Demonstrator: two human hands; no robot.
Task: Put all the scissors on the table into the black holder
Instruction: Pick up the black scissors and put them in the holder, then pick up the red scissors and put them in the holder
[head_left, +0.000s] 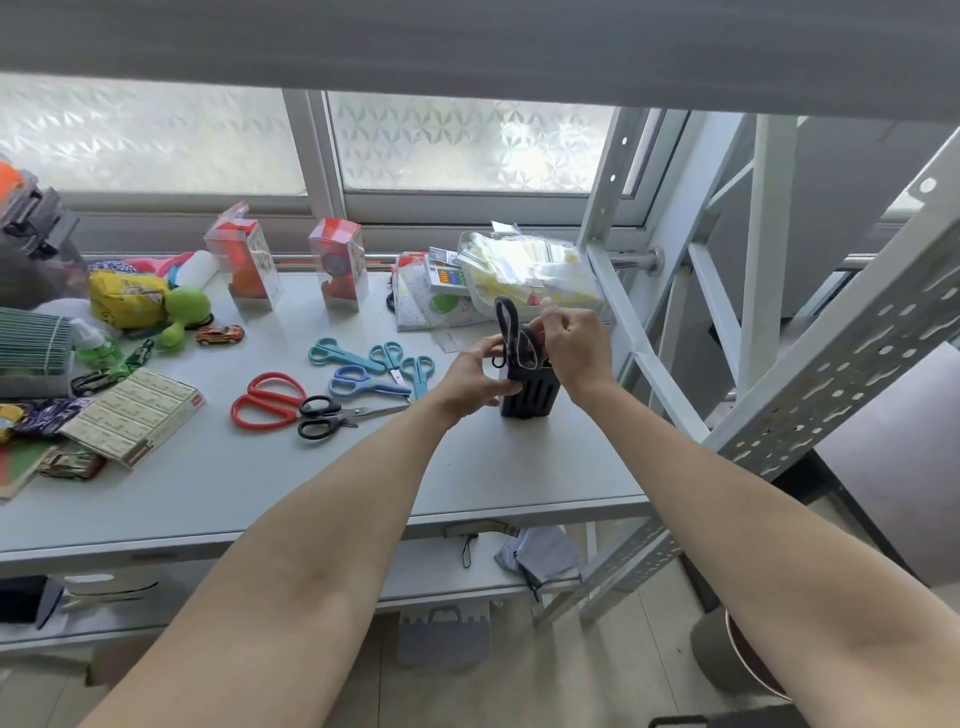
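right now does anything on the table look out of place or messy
Nothing looks damaged or spilled. Six scissors lie loose in a jumble left of the black holder, some overlapping. Dark-handled scissors stand in the holder, between the left hand and the right hand.

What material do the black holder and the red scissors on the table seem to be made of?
The black holder looks like moulded plastic with a matte finish: its wall has long even slots. The red scissors seem to have glossy plastic-coated handles, smooth and evenly coloured; their blades are hidden under the black scissors, so probably metal.
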